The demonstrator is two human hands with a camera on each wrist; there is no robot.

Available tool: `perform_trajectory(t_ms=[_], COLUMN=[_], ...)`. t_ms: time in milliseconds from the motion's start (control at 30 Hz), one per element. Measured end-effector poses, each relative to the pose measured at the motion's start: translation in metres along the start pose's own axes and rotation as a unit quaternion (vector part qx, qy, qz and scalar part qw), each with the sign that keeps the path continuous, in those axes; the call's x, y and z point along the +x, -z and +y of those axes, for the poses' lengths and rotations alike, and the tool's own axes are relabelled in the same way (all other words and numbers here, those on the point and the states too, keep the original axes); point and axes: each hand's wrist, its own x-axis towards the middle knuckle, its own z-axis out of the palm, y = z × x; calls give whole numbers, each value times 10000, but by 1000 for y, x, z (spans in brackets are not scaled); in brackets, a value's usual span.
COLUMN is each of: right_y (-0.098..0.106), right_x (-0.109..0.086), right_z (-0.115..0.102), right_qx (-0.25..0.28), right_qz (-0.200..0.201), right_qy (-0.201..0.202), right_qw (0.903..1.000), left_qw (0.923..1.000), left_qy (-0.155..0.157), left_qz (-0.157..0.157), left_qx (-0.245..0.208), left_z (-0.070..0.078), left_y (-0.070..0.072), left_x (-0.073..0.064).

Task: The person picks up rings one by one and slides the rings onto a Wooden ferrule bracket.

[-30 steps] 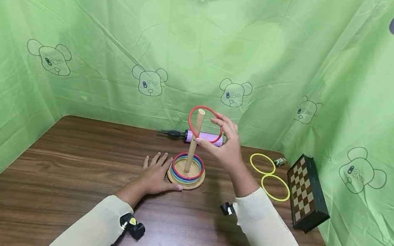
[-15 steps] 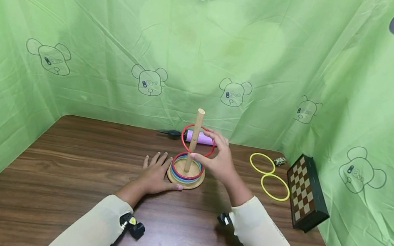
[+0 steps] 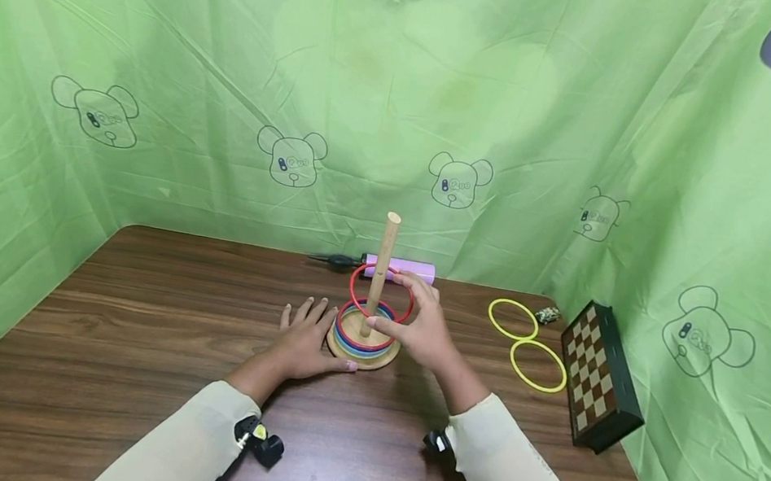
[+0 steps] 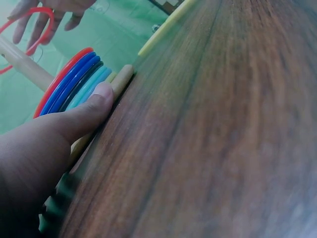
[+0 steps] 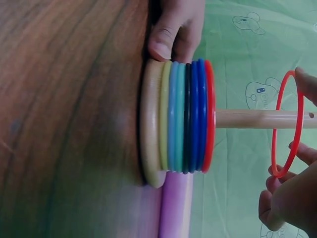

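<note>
A wooden peg (image 3: 384,253) rises from a round wooden base (image 5: 151,119) on the table. Around its foot sits a stack of rings (image 5: 188,119) in yellow, light blue, black, dark blue, with red on top. My right hand (image 3: 426,335) pinches another red ring (image 5: 298,134) between thumb and fingers; it encircles the peg, tilted, a little above the stack. My left hand (image 3: 302,346) rests with spread fingers at the base's left side, its thumb (image 4: 101,96) against the base's edge.
Two yellow rings (image 3: 538,366) lie to the right, near a small patterned object (image 3: 548,316). A checkered board box (image 3: 599,377) stands at the right edge. A purple pump (image 3: 414,271) lies behind the peg, by the green curtain (image 3: 391,93).
My right hand has brought the red ring down from the peg's top to just over the stack. The left hand has stayed in place.
</note>
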Motion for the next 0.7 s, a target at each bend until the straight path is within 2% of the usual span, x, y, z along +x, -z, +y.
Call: perform_trajectory(t_ms=[333,700], right_y=[-7,-15], right_x=[-2,-4], right_z=[6,14], right_qx=[39,55], right_qz=[-72,-493], right_qy=[-162,-421], right_qw=[9998,9979], left_qw=[10000,10000], left_qy=[-66,-53], left_qz=[49,2], left_qx=[6,18], left_z=[0,1], left_y=[1,1], left_x=[0,-1])
